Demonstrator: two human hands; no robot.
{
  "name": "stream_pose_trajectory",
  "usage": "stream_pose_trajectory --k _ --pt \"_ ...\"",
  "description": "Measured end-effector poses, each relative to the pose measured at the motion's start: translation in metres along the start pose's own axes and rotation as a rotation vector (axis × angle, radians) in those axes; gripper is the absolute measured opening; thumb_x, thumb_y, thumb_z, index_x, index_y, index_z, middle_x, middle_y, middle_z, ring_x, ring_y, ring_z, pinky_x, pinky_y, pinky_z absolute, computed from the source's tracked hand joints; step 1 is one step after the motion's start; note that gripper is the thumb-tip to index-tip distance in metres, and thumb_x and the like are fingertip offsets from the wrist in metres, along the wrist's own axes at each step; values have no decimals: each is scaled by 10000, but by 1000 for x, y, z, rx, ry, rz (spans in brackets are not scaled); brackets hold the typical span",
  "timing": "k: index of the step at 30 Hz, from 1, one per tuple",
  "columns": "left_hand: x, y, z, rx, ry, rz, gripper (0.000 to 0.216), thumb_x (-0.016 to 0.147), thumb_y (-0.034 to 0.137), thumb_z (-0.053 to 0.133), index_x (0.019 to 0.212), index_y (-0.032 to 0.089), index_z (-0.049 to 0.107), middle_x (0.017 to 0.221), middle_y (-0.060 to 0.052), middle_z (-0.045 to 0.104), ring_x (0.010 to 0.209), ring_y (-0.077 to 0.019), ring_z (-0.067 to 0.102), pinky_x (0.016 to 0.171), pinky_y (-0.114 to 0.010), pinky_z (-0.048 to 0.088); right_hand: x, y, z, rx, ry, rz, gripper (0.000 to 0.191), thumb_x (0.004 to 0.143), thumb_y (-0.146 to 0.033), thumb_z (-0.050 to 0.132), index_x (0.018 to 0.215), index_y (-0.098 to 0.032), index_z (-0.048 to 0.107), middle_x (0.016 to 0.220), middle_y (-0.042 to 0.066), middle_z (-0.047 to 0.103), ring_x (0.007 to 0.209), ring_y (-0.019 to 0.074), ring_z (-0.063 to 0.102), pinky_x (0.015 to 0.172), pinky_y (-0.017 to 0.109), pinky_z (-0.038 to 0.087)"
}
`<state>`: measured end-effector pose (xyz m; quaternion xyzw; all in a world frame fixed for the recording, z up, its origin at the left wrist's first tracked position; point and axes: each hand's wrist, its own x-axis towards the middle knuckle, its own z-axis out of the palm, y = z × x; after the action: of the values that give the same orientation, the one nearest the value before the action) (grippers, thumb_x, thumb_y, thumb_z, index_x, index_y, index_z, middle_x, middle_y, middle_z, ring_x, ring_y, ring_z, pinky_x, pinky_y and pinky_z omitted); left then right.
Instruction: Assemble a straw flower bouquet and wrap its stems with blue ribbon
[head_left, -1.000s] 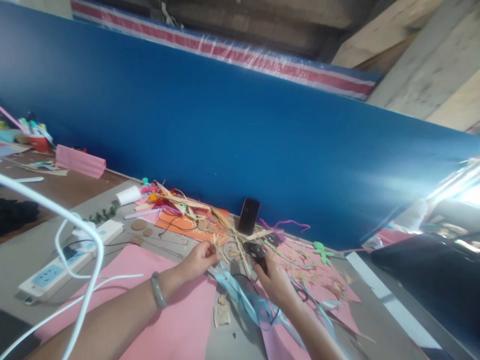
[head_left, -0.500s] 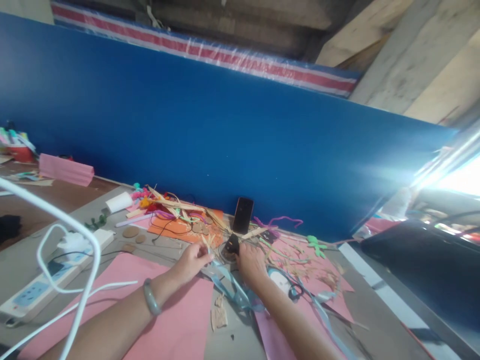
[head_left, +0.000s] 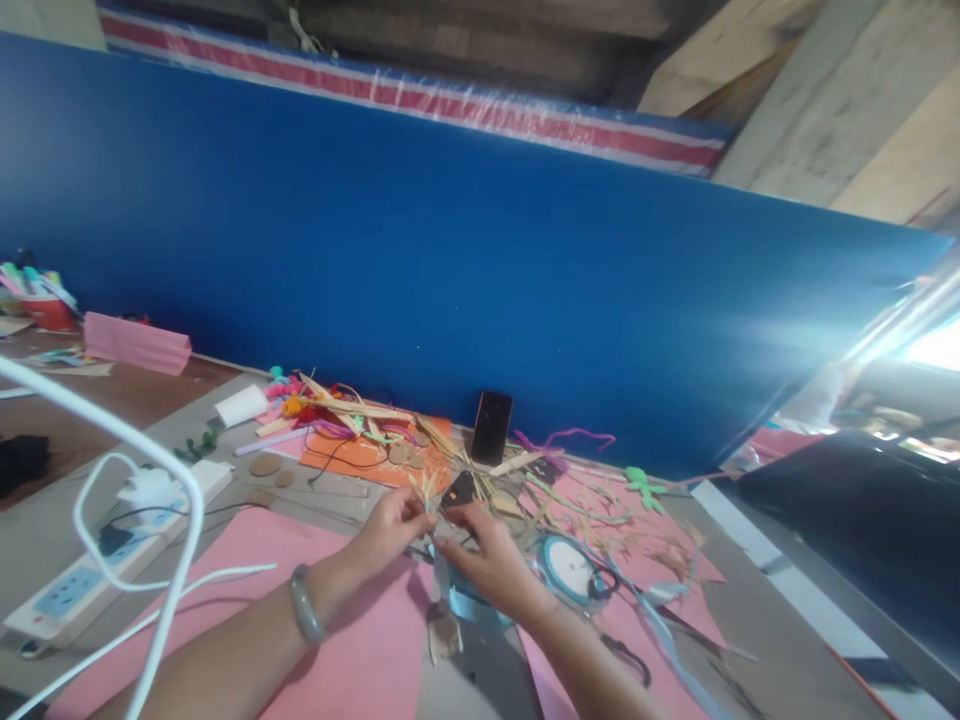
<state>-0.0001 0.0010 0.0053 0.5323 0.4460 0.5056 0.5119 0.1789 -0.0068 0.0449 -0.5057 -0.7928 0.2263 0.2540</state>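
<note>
My left hand [head_left: 396,528] is closed in a pinch around a small bundle of pale straw strips [head_left: 426,486], whose frayed ends fan out above the fingers. Close beside it, my right hand [head_left: 491,562] pinches a light blue ribbon [head_left: 440,575] just below the bundle. The ribbon hangs down between the hands toward the table. Behind the fingers lies a black object [head_left: 459,490] with a small orange mark; its kind is unclear. To the right of my right hand is a ribbon roll [head_left: 568,568] with a white face, and dark-handled scissors [head_left: 630,660] lie partly behind the forearm.
Pink paper sheets [head_left: 345,640] cover parts of the grey table. An orange sheet [head_left: 352,460] carries straw and pipe cleaners. A phone [head_left: 492,428] leans against the blue partition [head_left: 450,250]. At left are a power strip [head_left: 97,565] and a white cable [head_left: 191,500] looping close to the camera.
My right hand has left the black object and come left and nearer, beside my left hand, onto the ribbon. The ribbon loops have shifted, uncovering more of the roll. My left hand still holds the straw.
</note>
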Motion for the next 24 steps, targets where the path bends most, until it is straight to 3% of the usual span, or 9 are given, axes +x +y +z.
stream_pose_trajectory --k 3,6,13,24 --pt "-1 4 1 20 26 7 286 678 350 728 634 192 495 554 52 495 540 -118 472 546 -239 354 -5 -9 9 188 -37 103 282 718 -252 700 980 -148 681 920 74 722 877 228 660 764 309 490" --pt "-1 6 0 23 58 0 279 668 334 737 619 193 500 545 53 491 538 -120 473 557 -245 360 -7 -12 15 227 4 150 201 685 -206 680 877 -147 677 829 47 713 796 212 654 715 291 482" --pt "-2 2 3 -6 102 -3 265 633 331 743 595 191 520 556 22 552 556 -137 512 571 -258 380 -8 -9 26 155 203 136 82 689 -239 655 718 -175 614 665 6 660 653 182 612 660 279 456" --pt "-2 -2 4 -1 118 0 277 643 356 748 594 184 535 541 26 555 517 -127 498 532 -248 370 -5 -8 34 131 276 107 96 731 -206 582 690 -168 660 625 14 675 614 172 614 624 260 451"
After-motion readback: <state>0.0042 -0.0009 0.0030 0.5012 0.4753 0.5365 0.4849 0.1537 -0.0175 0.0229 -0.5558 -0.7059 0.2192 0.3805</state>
